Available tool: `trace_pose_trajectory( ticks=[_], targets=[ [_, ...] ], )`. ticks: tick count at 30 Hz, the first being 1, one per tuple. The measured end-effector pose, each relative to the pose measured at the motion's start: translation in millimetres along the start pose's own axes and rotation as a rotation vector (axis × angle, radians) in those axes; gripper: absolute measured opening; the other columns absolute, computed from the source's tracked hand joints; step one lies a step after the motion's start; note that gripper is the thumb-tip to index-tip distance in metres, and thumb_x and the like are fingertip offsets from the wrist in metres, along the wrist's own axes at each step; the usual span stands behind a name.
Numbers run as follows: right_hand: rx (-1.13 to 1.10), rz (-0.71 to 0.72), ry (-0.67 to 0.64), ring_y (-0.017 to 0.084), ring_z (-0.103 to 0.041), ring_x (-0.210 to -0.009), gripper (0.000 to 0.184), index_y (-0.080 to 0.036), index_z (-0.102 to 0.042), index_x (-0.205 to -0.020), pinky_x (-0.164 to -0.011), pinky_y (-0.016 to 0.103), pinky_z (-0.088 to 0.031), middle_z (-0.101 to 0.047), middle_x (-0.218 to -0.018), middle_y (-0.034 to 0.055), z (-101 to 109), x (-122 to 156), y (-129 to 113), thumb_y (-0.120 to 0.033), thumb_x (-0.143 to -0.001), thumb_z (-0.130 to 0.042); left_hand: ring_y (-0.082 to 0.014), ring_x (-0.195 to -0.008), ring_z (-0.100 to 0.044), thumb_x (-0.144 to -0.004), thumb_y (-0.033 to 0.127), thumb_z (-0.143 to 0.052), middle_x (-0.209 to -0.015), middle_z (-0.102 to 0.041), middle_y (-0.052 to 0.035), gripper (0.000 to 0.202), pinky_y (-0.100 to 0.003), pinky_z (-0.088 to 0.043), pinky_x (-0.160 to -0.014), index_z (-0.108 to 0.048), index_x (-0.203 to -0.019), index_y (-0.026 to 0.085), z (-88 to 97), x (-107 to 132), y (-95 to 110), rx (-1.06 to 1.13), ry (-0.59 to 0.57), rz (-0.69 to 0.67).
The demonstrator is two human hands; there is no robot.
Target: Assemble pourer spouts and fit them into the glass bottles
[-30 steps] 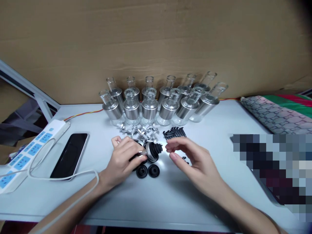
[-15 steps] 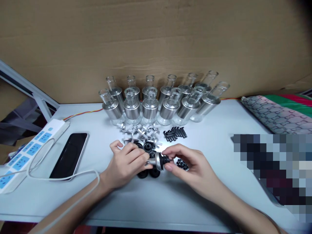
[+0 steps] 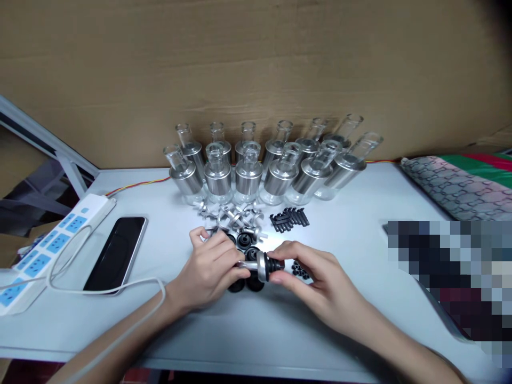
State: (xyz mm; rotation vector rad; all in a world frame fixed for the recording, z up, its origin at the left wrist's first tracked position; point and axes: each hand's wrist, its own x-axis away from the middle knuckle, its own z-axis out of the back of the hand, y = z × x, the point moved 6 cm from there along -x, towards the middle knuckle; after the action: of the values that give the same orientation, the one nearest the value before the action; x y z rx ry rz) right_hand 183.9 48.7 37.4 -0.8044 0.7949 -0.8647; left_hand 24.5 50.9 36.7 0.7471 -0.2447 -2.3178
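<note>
Both hands grip one bottle pourer point(image 3: 262, 266), a silver spout with a round collar and a black ribbed stopper, held level above the table. My left hand point(image 3: 214, 266) is closed on the thin spout end. At the other end, the thumb and fingers of my right hand point(image 3: 310, 272) pinch the black stopper. Beneath and behind the pourer lie several round black rubber pieces point(image 3: 245, 239), partly hidden by my left hand. Farther back is a heap of silver spouts point(image 3: 236, 216). Small black rings point(image 3: 300, 270) lie beside my right fingers.
Glass bottles point(image 3: 248, 178) with metal sleeves stand in two rows along the cardboard. Slim black tubes point(image 3: 290, 218) lie before them. A phone point(image 3: 115, 255) and a power strip point(image 3: 48, 256) with a white cable are on the left; a patterned cloth item point(image 3: 460, 184) is on the right.
The pourer stays between both hands with almost the same pose. My left fingers sit slightly farther back, baring more of the spout. The whole view has shifted a little.
</note>
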Motion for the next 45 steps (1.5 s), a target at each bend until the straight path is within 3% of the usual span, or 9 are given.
trace_pose_trajectory(
  ticks=[7, 12, 15, 24, 29, 33, 39, 42, 45],
  targets=[
    [0.071, 0.201, 0.034, 0.016, -0.063, -0.073, 0.007, -0.018, -0.059, -0.093, -0.065, 0.026, -0.052, -0.067, -0.081, 0.005, -0.5, -0.2, -8.6, -0.024, -0.09, -0.06, -0.0142, -0.067, -0.045, -0.103, 0.042, -0.024, -0.064, -0.054, 0.0008, 0.052, -0.033, -0.022, -0.071, -0.055, -0.071, 0.014, -3.9, -0.5, -4.9, 0.227, -0.075, 0.103],
    [0.147, 0.414, 0.028, 0.017, -0.058, -0.073, 0.005, -0.017, -0.056, -0.094, -0.062, 0.029, -0.051, -0.064, -0.081, 0.0072, -0.8, 0.6, -23.0, -0.014, -0.09, -0.057, -0.013, -0.066, -0.045, -0.102, 0.046, -0.025, -0.063, -0.051, 0.0014, 0.054, -0.032, -0.024, -0.071, -0.051, -0.066, 0.015, -4.4, -0.8, -6.4, 0.399, -0.109, 0.168],
    [0.182, 0.472, 0.027, 0.016, -0.055, -0.071, 0.009, -0.017, -0.055, -0.094, -0.058, 0.029, -0.049, -0.062, -0.079, 0.0076, -1.5, 1.1, -25.0, -0.009, -0.089, -0.056, -0.0129, -0.065, -0.046, -0.101, 0.048, -0.025, -0.061, -0.051, 0.0017, 0.057, -0.032, -0.025, -0.072, -0.05, -0.063, 0.015, -5.9, -0.3, -7.8, 0.47, -0.135, 0.196],
    [0.144, 0.516, 0.099, 0.014, -0.054, -0.067, 0.012, -0.019, -0.053, -0.086, -0.055, 0.028, -0.048, -0.063, -0.079, 0.007, 0.2, 4.2, -23.2, -0.008, -0.088, -0.057, -0.0124, -0.066, -0.046, -0.099, 0.054, -0.026, -0.064, -0.056, 0.0022, 0.06, -0.031, -0.024, -0.077, -0.053, -0.061, 0.016, -11.4, 1.5, -9.3, 0.633, -0.187, 0.308],
    [0.168, 0.525, 0.091, 0.015, -0.056, -0.075, 0.023, -0.02, -0.055, -0.092, -0.059, 0.03, -0.05, -0.064, -0.088, 0.0083, -2.2, 7.0, -21.9, 0.001, -0.083, -0.057, -0.0123, -0.064, -0.044, -0.098, 0.056, -0.03, -0.062, -0.052, 0.0031, 0.059, -0.032, -0.023, -0.08, -0.051, -0.06, 0.016, -14.7, 4.0, -12.9, 0.727, -0.206, 0.372],
    [0.198, 0.558, 0.095, 0.016, -0.056, -0.076, 0.021, -0.019, -0.055, -0.09, -0.06, 0.03, -0.052, -0.065, -0.086, 0.0091, -2.6, 7.7, -27.5, 0.001, -0.085, -0.055, -0.0119, -0.058, -0.041, -0.096, 0.053, -0.034, -0.055, -0.045, 0.0042, 0.056, -0.032, -0.024, -0.082, -0.047, -0.055, 0.017, -21.2, 5.6, -17.9, 0.859, -0.254, 0.467],
    [0.24, 0.386, 0.101, 0.017, -0.064, -0.069, 0.018, -0.016, -0.056, -0.104, -0.058, 0.027, -0.056, -0.067, -0.077, 0.0077, -3.0, 1.7, -31.2, -0.009, -0.09, -0.047, -0.0105, -0.051, -0.035, -0.091, 0.051, -0.036, -0.049, -0.039, 0.0057, 0.052, -0.035, -0.026, -0.09, -0.039, -0.051, 0.018, -24.1, 5.3, -19.5, 0.926, -0.286, 0.583],
    [0.336, 0.46, 0.16, 0.019, -0.066, -0.071, 0.02, -0.018, -0.059, -0.102, -0.06, 0.029, -0.057, -0.069, -0.081, 0.0087, -2.0, 5.3, -39.1, -0.007, -0.088, -0.049, -0.0107, -0.051, -0.035, -0.094, 0.051, -0.032, -0.049, -0.039, 0.0056, 0.053, -0.034, -0.029, -0.086, -0.039, -0.053, 0.018, -23.5, 5.3, -17.8, 0.906, -0.285, 0.556],
    [0.374, 0.503, 0.192, 0.019, -0.066, -0.08, 0.019, -0.023, -0.061, -0.097, -0.067, 0.03, -0.059, -0.069, -0.092, 0.0083, 0.7, 8.0, -37.8, -0.008, -0.087, -0.054, -0.0128, -0.059, -0.043, -0.099, 0.051, -0.026, -0.058, -0.048, 0.0031, 0.055, -0.032, -0.029, -0.078, -0.045, -0.06, 0.017, -16.5, 2.8, -14.8, 0.724, -0.208, 0.391]
  ],
)
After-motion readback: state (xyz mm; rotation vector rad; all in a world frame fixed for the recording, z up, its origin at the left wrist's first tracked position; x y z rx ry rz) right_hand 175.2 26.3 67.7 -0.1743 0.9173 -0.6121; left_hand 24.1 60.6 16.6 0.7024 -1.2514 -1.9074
